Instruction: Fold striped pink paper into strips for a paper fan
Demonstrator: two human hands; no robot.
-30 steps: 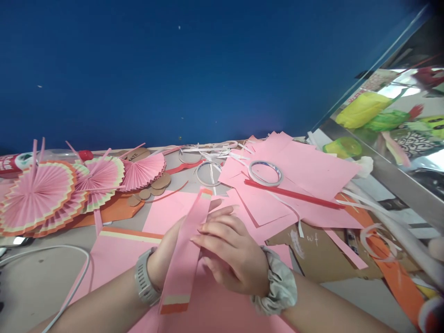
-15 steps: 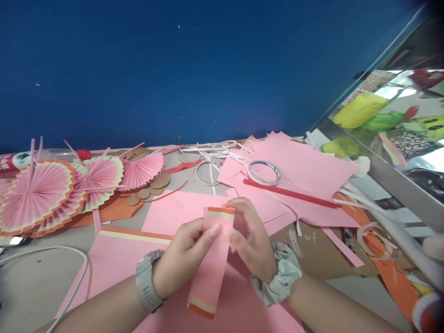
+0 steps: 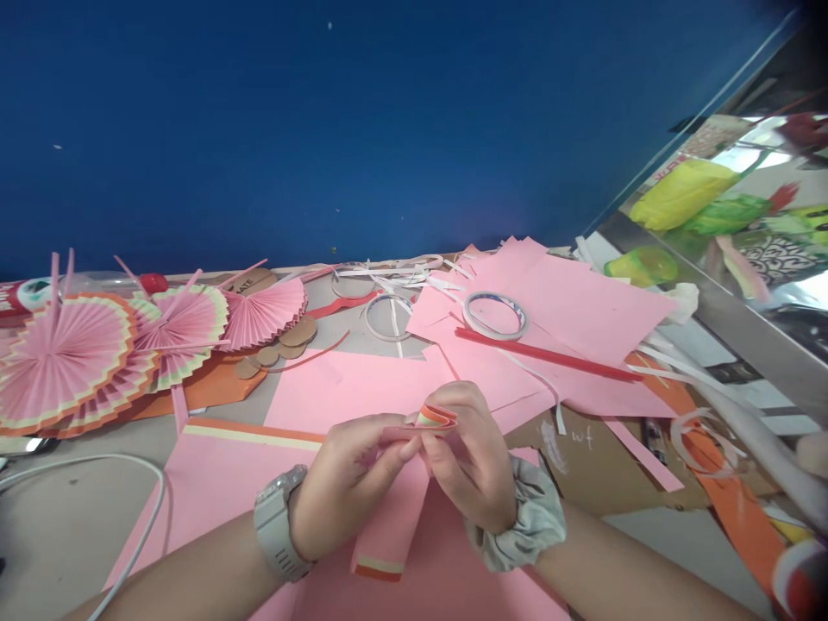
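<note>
Between my hands is a folded pink paper strip (image 3: 392, 526) with orange and cream bands at its ends. My left hand (image 3: 355, 483) pinches it from the left, thumb on the near face. From the right, my right hand (image 3: 469, 457) grips its upper end, where the banded edge curls over toward me. The lower end of the strip hangs down above a large pink sheet (image 3: 226, 483) that has an orange and cream border along its far edge. Fingertips behind the paper are partly hidden.
Pleated pink paper fans (image 3: 65, 362) lie at the left beside cardboard discs (image 3: 294, 336). Tape rolls (image 3: 495, 316), a red strip (image 3: 549, 355) and stacked pink sheets (image 3: 569, 297) spread across the back. A white cable (image 3: 159, 492) curves at the near left. A blue panel (image 3: 323, 129) rises behind.
The top of the strip, flat and upright before, is now bent over between my fingers, its banded end curled. Both hands stay at nearly the same place.
</note>
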